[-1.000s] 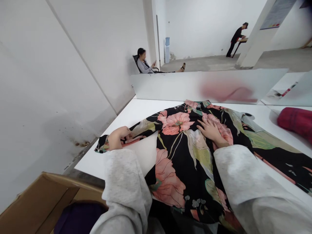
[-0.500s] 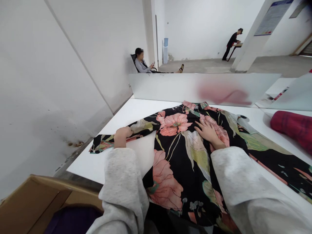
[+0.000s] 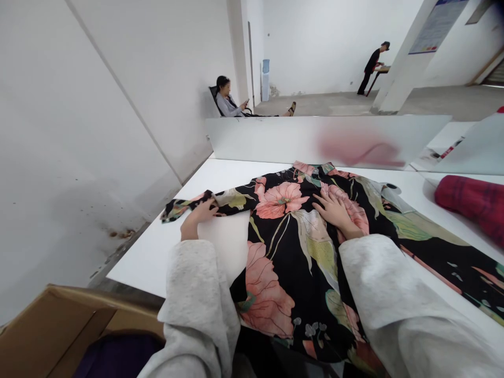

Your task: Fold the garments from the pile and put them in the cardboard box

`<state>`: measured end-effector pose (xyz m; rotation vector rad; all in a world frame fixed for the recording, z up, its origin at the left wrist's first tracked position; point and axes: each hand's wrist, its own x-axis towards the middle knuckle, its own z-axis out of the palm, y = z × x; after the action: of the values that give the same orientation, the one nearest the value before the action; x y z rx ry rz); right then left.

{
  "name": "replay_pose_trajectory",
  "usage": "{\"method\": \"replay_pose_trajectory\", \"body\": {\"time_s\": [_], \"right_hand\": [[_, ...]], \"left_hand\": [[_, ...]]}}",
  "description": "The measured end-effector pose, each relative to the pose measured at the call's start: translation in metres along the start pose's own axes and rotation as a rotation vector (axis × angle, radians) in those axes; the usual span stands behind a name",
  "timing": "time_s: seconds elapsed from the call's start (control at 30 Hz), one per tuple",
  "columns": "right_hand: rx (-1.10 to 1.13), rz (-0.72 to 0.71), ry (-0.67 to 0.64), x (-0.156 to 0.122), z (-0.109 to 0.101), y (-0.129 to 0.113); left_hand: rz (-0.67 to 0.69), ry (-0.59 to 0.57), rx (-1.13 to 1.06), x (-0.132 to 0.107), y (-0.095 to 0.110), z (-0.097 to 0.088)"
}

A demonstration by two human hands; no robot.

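A black floral garment [image 3: 299,252] with pink flowers lies spread over the white table [image 3: 157,257]. My left hand [image 3: 199,214] pinches the garment's left sleeve [image 3: 185,206] and lifts its edge off the table. My right hand [image 3: 335,210] lies flat with fingers spread on the garment's chest, pressing it down. Both my arms wear light grey sleeves.
A red folded cloth [image 3: 472,202] lies at the table's right. A low white partition [image 3: 315,139] stands behind the table. An open cardboard box [image 3: 59,331] with purple fabric sits at lower left. One person sits in a chair [image 3: 228,100]; another person stands far back [image 3: 372,63].
My left hand has lifted the sleeve and drawn its end inward to the right, so the sleeve looks shorter. My right hand has stayed flat on the garment.
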<state>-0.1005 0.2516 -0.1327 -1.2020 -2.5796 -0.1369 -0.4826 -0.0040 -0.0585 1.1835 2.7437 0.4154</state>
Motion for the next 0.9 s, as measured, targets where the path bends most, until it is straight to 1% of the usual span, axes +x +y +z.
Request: {"method": "replay_pose_trajectory", "body": {"time_s": [0.07, 0.1, 0.17, 0.23, 0.33, 0.43, 0.5, 0.57, 0.7, 0.8, 0.9], "right_hand": [[0.001, 0.007, -0.003, 0.000, 0.000, 0.000], [0.001, 0.011, -0.006, 0.000, 0.000, 0.000], [0.000, 0.012, -0.014, 0.000, 0.000, 0.000], [-0.006, 0.005, -0.019, 0.000, 0.000, 0.000], [-0.009, -0.012, -0.025, 0.000, -0.002, 0.001], [-0.005, -0.023, -0.043, 0.000, -0.004, 0.001], [-0.003, -0.028, -0.052, -0.001, -0.006, 0.001], [0.001, -0.032, -0.053, -0.001, -0.006, 0.001], [0.009, -0.021, -0.044, 0.000, -0.005, 0.000], [0.017, 0.000, -0.036, 0.000, -0.003, 0.000], [0.026, 0.016, -0.035, 0.001, -0.002, -0.001]], "left_hand": [[-0.019, 0.105, -0.055, 0.001, 0.004, 0.002], [-0.059, 0.177, -0.074, 0.002, 0.003, 0.003], [-0.188, 0.322, -0.103, 0.001, -0.003, 0.002], [-0.314, 0.409, -0.137, 0.000, -0.013, 0.001], [-0.414, 0.431, -0.210, 0.003, -0.027, 0.005], [-0.445, 0.434, -0.297, 0.009, -0.033, 0.011], [-0.451, 0.460, -0.373, 0.014, -0.035, 0.015], [-0.447, 0.518, -0.474, 0.020, -0.037, 0.016], [-0.441, 0.642, -0.743, 0.030, -0.046, 0.012], [-0.439, 0.676, -0.934, 0.033, -0.056, 0.007], [-0.420, 0.706, -1.068, 0.028, -0.064, 0.006]]}}
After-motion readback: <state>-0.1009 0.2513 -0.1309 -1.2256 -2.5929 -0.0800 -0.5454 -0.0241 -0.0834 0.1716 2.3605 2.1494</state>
